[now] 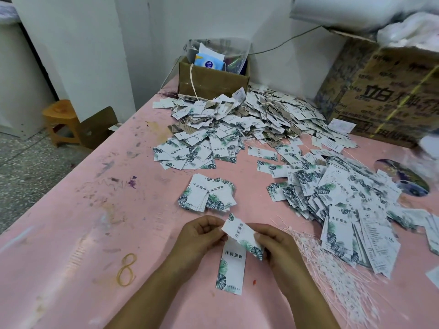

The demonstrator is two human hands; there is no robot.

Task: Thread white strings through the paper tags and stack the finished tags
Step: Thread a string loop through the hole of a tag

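Note:
Both hands meet near the table's front edge. My left hand [202, 235] pinches the upper left end of a white leaf-printed paper tag [242, 236], and my right hand [275, 243] pinches its lower right end. A second tag [231, 269] hangs or lies just below it, its top under my left fingers. White strings [332, 264] lie in a loose bundle right of my right hand. A small stack of tags [209, 195] sits just beyond my hands. No string shows in the held tag.
On the pink table [95, 210], large heaps of loose tags [344, 205] spread right and far back [249, 119]. A small open cardboard box [211, 79] stands at the back, a big carton [384, 96] at the right. A rubber band [127, 269] lies left. A stool [61, 122] stands beside the table.

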